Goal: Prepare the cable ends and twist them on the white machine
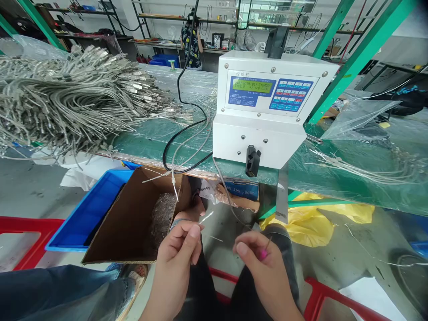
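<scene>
"What fills the view?"

"A long bench (160, 145) under clear plastic sheeting crosses the frame, with a white wire-twisting machine (261, 111) at one o'clock and a heaped bundle of braided metal cables (73, 100) at ten o'clock."

"And below the bench?"

"A cardboard box (133, 218) sits at seven o'clock, leaning against a blue plastic crate (90, 209)."

"How are the hands posed?"

"Both rise from the bottom edge near six o'clock, well apart. The left hand (179, 247) pinches a thin wire (206, 217) between thumb and fingers, beside the box's corner. The right hand (262, 267) pinches a slim dark strand (268, 243)."

"How do those look?"

"The thin wire is pale with a bright end, angled up toward the machine. A pink spot shows by the strand, too small to identify."
</scene>
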Demonstrator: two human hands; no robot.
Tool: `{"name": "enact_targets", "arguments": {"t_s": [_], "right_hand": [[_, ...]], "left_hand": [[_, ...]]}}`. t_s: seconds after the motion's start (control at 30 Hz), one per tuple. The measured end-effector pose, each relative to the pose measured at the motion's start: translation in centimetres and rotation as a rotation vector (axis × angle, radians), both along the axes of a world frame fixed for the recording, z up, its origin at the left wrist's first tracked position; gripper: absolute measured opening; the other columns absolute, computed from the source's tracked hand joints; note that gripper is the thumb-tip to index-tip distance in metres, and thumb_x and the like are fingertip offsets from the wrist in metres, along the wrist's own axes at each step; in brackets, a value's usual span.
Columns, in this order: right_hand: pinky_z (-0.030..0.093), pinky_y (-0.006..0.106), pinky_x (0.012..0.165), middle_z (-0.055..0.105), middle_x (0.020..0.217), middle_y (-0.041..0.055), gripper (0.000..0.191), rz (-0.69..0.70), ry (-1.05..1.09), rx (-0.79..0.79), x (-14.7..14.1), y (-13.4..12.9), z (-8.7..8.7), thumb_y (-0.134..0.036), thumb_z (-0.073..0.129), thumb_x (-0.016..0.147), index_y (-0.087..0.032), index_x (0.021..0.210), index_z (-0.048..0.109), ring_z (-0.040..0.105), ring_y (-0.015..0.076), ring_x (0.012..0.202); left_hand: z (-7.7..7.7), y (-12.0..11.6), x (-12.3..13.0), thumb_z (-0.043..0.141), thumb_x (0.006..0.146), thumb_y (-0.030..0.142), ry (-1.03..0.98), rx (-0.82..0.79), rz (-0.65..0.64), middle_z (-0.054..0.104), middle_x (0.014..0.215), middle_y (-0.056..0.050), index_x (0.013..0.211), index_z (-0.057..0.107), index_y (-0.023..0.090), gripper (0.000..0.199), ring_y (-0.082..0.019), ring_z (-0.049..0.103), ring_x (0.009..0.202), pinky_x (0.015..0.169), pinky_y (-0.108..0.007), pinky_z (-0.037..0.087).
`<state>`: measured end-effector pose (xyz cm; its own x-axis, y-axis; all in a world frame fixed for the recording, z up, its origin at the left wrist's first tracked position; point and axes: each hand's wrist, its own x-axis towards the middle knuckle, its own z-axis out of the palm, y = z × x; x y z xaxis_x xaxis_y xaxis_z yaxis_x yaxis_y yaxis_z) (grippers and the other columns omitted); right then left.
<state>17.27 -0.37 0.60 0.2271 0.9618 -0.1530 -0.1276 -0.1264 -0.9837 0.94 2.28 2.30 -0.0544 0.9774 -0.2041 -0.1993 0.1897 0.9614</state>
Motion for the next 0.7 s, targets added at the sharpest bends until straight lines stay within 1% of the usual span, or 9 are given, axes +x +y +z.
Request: {"name": "enact_targets", "arguments": {"t_s": [0.1,0.17,0.27,0.33,0.43,0.5,0.57,0.63,0.7], "right_hand": [[0.041,0.02,0.046,0.057,0.053,-0.0013,0.03,0.085,-0.125,0.119,0.0,0.0,0.4,-0.038,0.067,0.083,-0.018,0.061,0.063,0.05,0.0108,0.05],[0.041,0.02,0.048,0.057,0.055,-0.0018,0.03,0.107,-0.25,0.223,-0.2,0.1,0.5,-0.034,0.064,0.087,-0.019,0.061,0.061,0.051,0.0107,0.051],[0.045,0.021,0.051,0.068,0.075,-0.0001,0.007,0.043,-0.509,0.393,-0.5,0.4,0.5,-0.027,0.073,0.083,-0.022,0.08,0.069,0.057,0.0112,0.056],[0.049,0.021,0.053,0.073,0.09,0.0018,0.015,0.048,-0.655,0.495,-0.6,0.7,0.4,-0.025,0.075,0.082,-0.024,0.097,0.07,0.064,0.0126,0.062],[0.055,0.021,0.064,0.075,0.092,0.0019,0.012,0.131,-0.729,0.607,-0.7,1.2,0.2,-0.02,0.069,0.088,-0.025,0.099,0.069,0.071,0.0154,0.075],[0.056,0.021,0.07,0.076,0.089,0.0009,0.01,0.15,-0.712,0.63,-0.6,1.4,0.1,-0.017,0.066,0.09,-0.025,0.095,0.069,0.072,0.0156,0.079],[0.056,0.021,0.071,0.076,0.086,0.0004,0.009,0.143,-0.681,0.604,-0.6,1.4,0.0,-0.018,0.065,0.09,-0.025,0.092,0.069,0.072,0.0153,0.075],[0.056,0.022,0.066,0.074,0.082,0.0007,0.006,0.131,-0.633,0.538,-0.7,1.2,-0.2,-0.023,0.063,0.091,-0.025,0.089,0.069,0.069,0.0148,0.067],[0.052,0.022,0.057,0.07,0.075,0.0014,0.017,0.132,-0.573,0.462,-0.9,1.1,-0.3,-0.031,0.058,0.093,-0.023,0.081,0.067,0.064,0.0141,0.058]], "left_hand": [[0.1,0.1,0.1,0.063,0.09,0.046,-0.019,-0.016,0.007,0.041,0.047,0.008,0.07,0.061,0.023,0.031,-0.014,0.037,0.057,0.081,-0.029,0.035],[0.1,0.0,0.2,0.063,0.09,0.047,-0.033,-0.024,0.003,0.041,0.048,0.009,0.07,0.061,0.023,0.032,-0.013,0.035,0.055,0.076,-0.027,0.035],[0.0,-0.1,0.3,0.064,0.089,0.048,-0.044,-0.037,-0.017,0.041,0.05,0.009,0.074,0.062,0.022,0.031,-0.012,0.032,0.054,0.066,-0.026,0.032],[0.0,-0.3,0.4,0.064,0.089,0.048,-0.049,-0.046,-0.03,0.041,0.051,0.008,0.075,0.063,0.021,0.031,-0.011,0.031,0.054,0.059,-0.025,0.029],[-0.1,-0.4,0.6,0.063,0.09,0.048,-0.057,-0.062,-0.036,0.04,0.053,0.008,0.073,0.061,0.02,0.033,-0.011,0.029,0.053,0.056,-0.025,0.027],[-0.2,-0.4,0.7,0.062,0.091,0.048,-0.053,-0.058,-0.04,0.04,0.053,0.008,0.074,0.062,0.02,0.033,-0.01,0.029,0.052,0.055,-0.025,0.026],[-0.3,-0.4,0.7,0.063,0.09,0.048,-0.057,-0.031,-0.045,0.042,0.054,0.007,0.076,0.064,0.019,0.032,-0.01,0.03,0.052,0.053,-0.025,0.025],[-0.3,-0.5,0.7,0.066,0.087,0.05,-0.078,-0.001,-0.031,0.042,0.053,0.007,0.075,0.064,0.018,0.034,-0.009,0.03,0.049,0.051,-0.025,0.023],[-0.4,-0.6,0.8,0.068,0.084,0.053,-0.1,0.019,-0.013,0.043,0.052,0.007,0.074,0.065,0.017,0.037,-0.008,0.03,0.047,0.049,-0.024,0.023]]}}
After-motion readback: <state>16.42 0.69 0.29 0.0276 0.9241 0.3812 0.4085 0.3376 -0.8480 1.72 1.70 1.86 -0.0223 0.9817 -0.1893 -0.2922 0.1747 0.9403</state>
